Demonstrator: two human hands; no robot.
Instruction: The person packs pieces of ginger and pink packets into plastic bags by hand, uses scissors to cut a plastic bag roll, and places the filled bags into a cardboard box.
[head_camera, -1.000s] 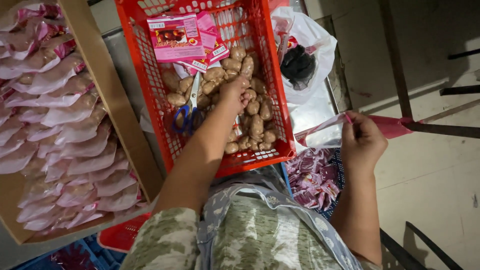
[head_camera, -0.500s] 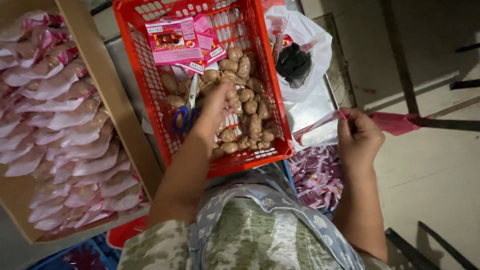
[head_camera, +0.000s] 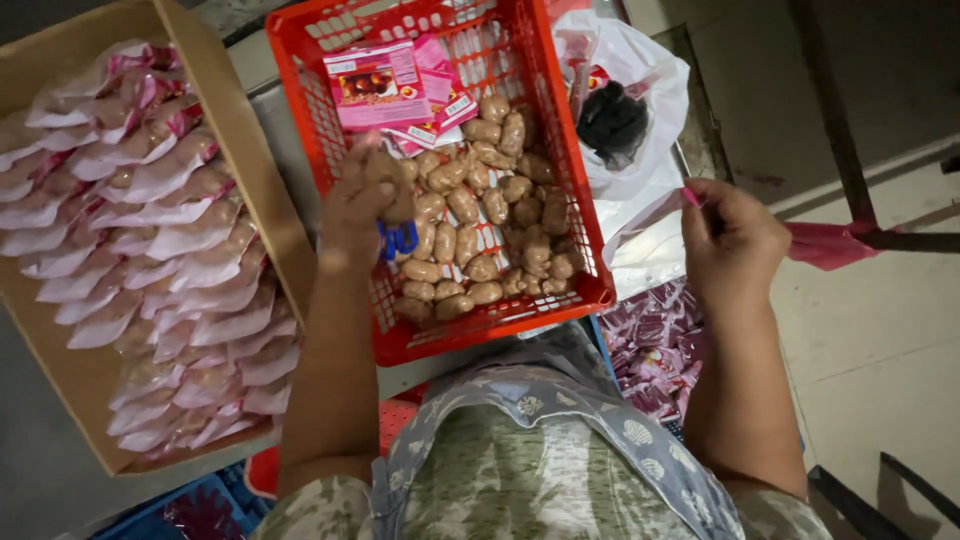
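While heaped in the red basket (head_camera: 340, 90), brown oblong pieces (head_camera: 480, 215), some clenched in left hand (head_camera: 365, 200), right hand (head_camera: 730, 240) pinched on clear pouch (head_camera: 650, 215), filled pouches (head_camera: 150, 250) boxed left, pink leaflets (head_camera: 380, 85) far.

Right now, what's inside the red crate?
The red crate holds a pile of brown sausages, pink printed packets at the far end, and blue-handled scissors partly covered by the left hand.

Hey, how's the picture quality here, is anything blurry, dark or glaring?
Head view: dim, warm light overall; the left hand over the red crate is motion-blurred; the white bag is the brightest patch, slightly washed out; the floor top right falls dark; straight edges bow slightly toward the corners.
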